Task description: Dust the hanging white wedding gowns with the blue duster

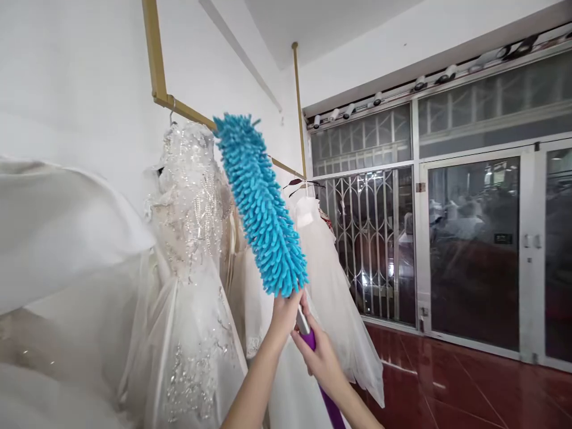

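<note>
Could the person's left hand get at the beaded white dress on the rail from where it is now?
Probably yes. The left hand grips the base of the blue duster, and the beaded dress hangs just to its left with nothing between them. It would have to let go of the duster first, though.

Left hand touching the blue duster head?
Touching. Head view shows the left hand pressed against the bottom of the blue duster head, with no gap.

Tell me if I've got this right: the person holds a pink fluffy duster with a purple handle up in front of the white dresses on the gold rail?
Not quite. The head view shows the duster is blue, not pink. The rest holds: both hands grip its purple handle before the white dresses on the gold rail.
</note>
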Action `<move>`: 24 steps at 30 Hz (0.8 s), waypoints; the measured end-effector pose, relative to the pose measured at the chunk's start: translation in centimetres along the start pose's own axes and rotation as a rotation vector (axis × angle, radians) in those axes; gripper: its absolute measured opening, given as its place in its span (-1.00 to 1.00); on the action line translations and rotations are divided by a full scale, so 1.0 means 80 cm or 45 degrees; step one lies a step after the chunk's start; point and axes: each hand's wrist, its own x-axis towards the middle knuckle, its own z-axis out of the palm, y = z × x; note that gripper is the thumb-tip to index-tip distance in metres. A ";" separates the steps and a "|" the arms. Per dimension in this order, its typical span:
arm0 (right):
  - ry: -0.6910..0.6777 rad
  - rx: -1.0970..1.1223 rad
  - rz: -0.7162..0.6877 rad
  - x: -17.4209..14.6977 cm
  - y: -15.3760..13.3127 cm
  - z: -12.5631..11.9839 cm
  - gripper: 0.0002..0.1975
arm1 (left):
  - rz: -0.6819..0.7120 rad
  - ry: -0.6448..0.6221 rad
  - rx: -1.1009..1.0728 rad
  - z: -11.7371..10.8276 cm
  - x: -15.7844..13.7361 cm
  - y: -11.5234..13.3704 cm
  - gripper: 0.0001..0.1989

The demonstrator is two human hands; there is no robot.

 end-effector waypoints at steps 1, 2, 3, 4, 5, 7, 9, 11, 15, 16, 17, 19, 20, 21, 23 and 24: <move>0.019 -0.001 0.028 0.010 0.008 -0.005 -0.63 | -0.017 -0.007 -0.013 0.007 0.016 -0.011 -0.70; 0.032 -0.017 0.054 0.019 0.020 -0.013 -0.59 | -0.036 -0.008 -0.023 0.014 0.031 -0.025 -0.71; 0.031 -0.040 0.086 0.027 0.033 -0.024 -0.54 | -0.056 -0.012 -0.029 0.021 0.042 -0.040 -0.73; 0.011 -0.065 0.124 0.033 0.049 -0.036 -0.48 | -0.076 -0.017 -0.035 0.028 0.050 -0.057 -0.74; -0.024 -0.095 0.157 0.038 0.066 -0.050 -0.45 | -0.093 -0.022 -0.043 0.034 0.055 -0.072 -0.74; -0.106 -0.178 0.112 0.044 0.096 -0.080 -0.50 | -0.117 -0.041 -0.060 0.045 0.058 -0.097 -0.73; -0.167 -0.279 -0.026 0.051 0.115 -0.110 -0.62 | -0.117 -0.088 -0.091 0.056 0.059 -0.107 -0.71; -0.173 -0.363 -0.125 0.062 0.118 -0.134 -0.70 | -0.069 -0.132 -0.102 0.067 0.066 -0.100 -0.73; -0.105 -0.205 -0.170 0.099 0.090 -0.154 -0.72 | 0.044 -0.152 0.045 0.092 0.110 -0.068 -0.71; -0.087 -0.144 -0.162 0.108 0.084 -0.155 -0.70 | 0.042 -0.134 0.056 0.098 0.123 -0.064 -0.69; -0.079 -0.104 -0.144 0.115 0.083 -0.156 -0.66 | 0.027 -0.107 0.040 0.104 0.134 -0.066 -0.68; -0.102 -0.088 -0.091 0.122 0.096 -0.160 -0.59 | -0.021 -0.051 -0.012 0.113 0.147 -0.084 -0.67; -0.130 -0.105 -0.072 0.120 0.111 -0.163 -0.57 | -0.043 -0.036 -0.019 0.117 0.146 -0.100 -0.66; -0.161 -0.135 -0.071 0.116 0.131 -0.168 -0.58 | -0.059 -0.019 -0.018 0.119 0.142 -0.119 -0.64; -0.217 -0.226 -0.104 0.102 0.175 -0.181 -0.63 | -0.083 0.026 -0.006 0.124 0.125 -0.159 -0.62; -0.245 -0.280 -0.125 0.094 0.195 -0.188 -0.65 | -0.102 0.050 -0.012 0.126 0.115 -0.177 -0.61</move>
